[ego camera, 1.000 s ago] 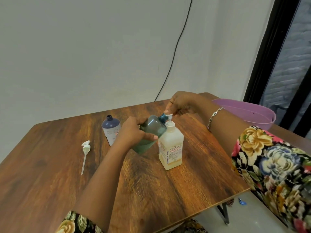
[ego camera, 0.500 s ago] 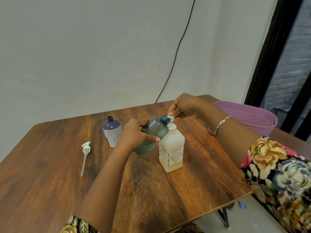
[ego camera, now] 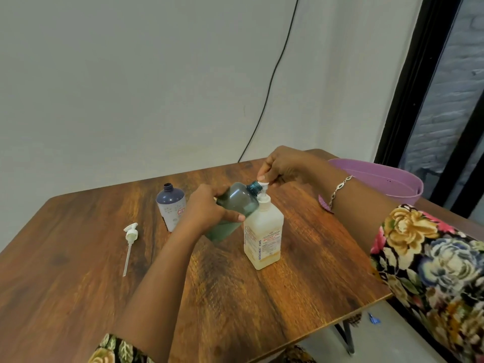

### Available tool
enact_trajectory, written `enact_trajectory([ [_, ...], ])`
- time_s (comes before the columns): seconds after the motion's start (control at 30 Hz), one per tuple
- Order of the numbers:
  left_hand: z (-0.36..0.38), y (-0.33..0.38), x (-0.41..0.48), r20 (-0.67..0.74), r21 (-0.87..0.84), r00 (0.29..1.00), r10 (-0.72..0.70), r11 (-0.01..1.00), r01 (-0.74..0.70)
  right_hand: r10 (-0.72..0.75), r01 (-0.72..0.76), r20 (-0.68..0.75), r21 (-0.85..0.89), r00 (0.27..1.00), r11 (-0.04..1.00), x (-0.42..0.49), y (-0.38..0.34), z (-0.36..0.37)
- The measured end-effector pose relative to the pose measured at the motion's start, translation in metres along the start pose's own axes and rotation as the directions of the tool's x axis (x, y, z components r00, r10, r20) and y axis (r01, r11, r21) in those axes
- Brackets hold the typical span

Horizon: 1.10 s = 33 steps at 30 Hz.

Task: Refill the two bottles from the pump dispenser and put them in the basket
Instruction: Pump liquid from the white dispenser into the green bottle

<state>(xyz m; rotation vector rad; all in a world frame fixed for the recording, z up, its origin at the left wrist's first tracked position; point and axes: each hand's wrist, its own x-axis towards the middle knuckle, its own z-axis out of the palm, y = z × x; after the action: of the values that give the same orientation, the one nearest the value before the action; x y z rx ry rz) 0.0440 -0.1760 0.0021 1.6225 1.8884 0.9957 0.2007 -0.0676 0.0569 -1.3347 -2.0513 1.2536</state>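
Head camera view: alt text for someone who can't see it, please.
A left hand holds a translucent green plastic bottle tilted, open neck at the nozzle of a cream square plastic pump dispenser whose pump head the right hand grips. A capless purple plastic bottle stands on the wooden table.

L grip (ego camera: pixel 209 210): fingers + thumb curled round teal bottle (ego camera: pixel 237 203), holding it tilted w/ back of hand up and thumb on the near side. L forearm rises from the bottom edge toward centre, bare up to L sleeve (ego camera: pixel 115 349). R grip (ego camera: pixel 285 163): fingers curled, knuckles up, fingertips on pump head (ego camera: pixel 262 183). R forearm comes in from the right, bracelet (ego camera: pixel 340 187) at wrist, R sleeve (ego camera: pixel 432 258) higher up. Grips close, not touching.
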Motion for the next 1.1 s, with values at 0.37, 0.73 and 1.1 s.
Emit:
enact_trajectory([
  [0.37, 0.005, -0.007, -0.002, 0.031, -0.017, 0.999, -0.020, 1.000, 0.021, -0.009, 0.010, -0.015, 0.116, 1.000, 0.993, 0.003, 0.019, 0.009],
  [0.73, 0.007, -0.009, -0.002, 0.040, 0.007, 0.999, -0.028, 1.000, 0.028, -0.023, 0.023, -0.017, -0.020, 1.000, 1.000, 0.004, 0.016, 0.012],
  [1.1, 0.002, 0.000, -0.002, -0.038, 0.017, 0.999, 0.007, 1.000, -0.006, -0.081, 0.080, -0.010, -0.063, 0.997, 0.995, -0.004, 0.004, 0.005],
])
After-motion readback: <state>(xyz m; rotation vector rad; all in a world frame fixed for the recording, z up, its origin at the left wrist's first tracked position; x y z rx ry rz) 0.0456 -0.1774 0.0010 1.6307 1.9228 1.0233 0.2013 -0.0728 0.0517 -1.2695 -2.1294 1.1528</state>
